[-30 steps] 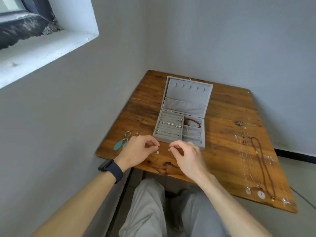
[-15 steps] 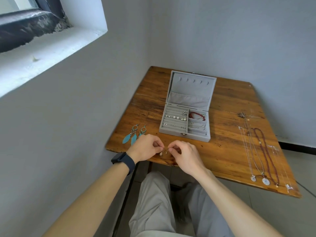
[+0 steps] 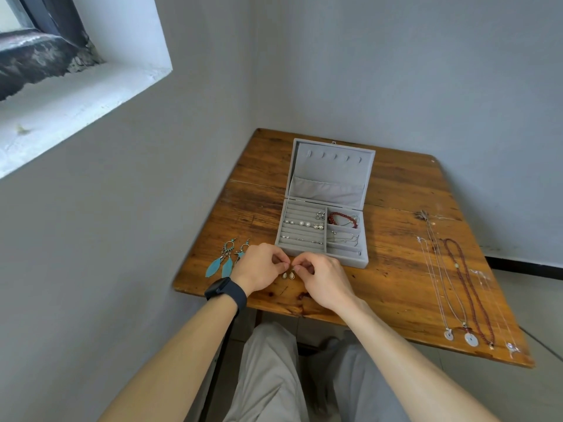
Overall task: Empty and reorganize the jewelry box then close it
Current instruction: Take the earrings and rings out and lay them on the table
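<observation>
A wooden counter (image 3: 393, 269) stands in the corner of a grey room; the person sits at its near edge. The grey jewelry box (image 3: 350, 261) sits toward the counter's left middle, its lid (image 3: 332, 175) standing open. Several necklaces (image 3: 466, 287) lie stretched out in rows along the right side, well apart from the box. The left hand (image 3: 259, 268) and the right hand (image 3: 323, 278) meet just in front of the box, fingers curled; each pinches the top of one of a pair of small drop earrings (image 3: 288, 274), which sit side by side between the hands; whether they touch the wood I cannot tell. Two turquoise feather earrings (image 3: 224, 258) lie on the counter just left of the left hand; a dark watch (image 3: 226, 292) is on that wrist. Inside the box, a red bracelet (image 3: 342, 217) fills the far right compartment; pearl studs (image 3: 300, 222) sit in the ridged rows on the left.
</observation>
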